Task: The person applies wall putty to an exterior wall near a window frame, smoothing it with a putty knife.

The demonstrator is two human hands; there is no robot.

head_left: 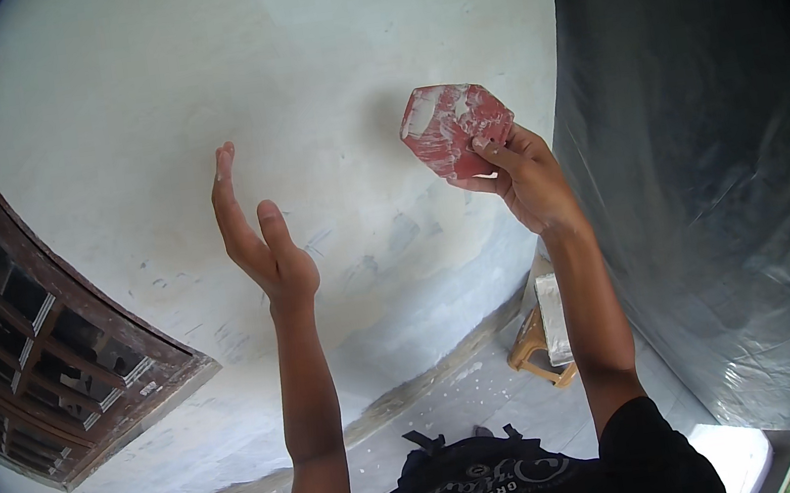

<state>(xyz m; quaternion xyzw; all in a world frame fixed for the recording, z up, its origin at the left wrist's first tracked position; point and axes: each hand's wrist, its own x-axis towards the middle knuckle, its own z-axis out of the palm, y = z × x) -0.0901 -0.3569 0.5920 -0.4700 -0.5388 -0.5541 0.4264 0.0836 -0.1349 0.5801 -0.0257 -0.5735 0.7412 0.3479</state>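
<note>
My right hand (527,169) grips a red, flat, many-sided putty scraper (453,134) by its lower right edge, with the thumb on its face. White putty is smeared over the scraper, thickest along its upper part. My left hand (264,234) is raised to the left of it, holding nothing, with thumb and fingers apart and a little white on a fingertip. Both hands are in front of a pale plastered wall (313,78) with uneven grey and white patches. Whether the left fingertips touch the wall, I cannot tell.
At the left, a dark brown wooden window frame (129,421) with glass panes is set in the wall. Dark plastic sheeting (709,205) hangs along the right. Below, a yellowish stool (532,353) with a pale block-like item (553,320) stands on the grey tiled floor (421,443).
</note>
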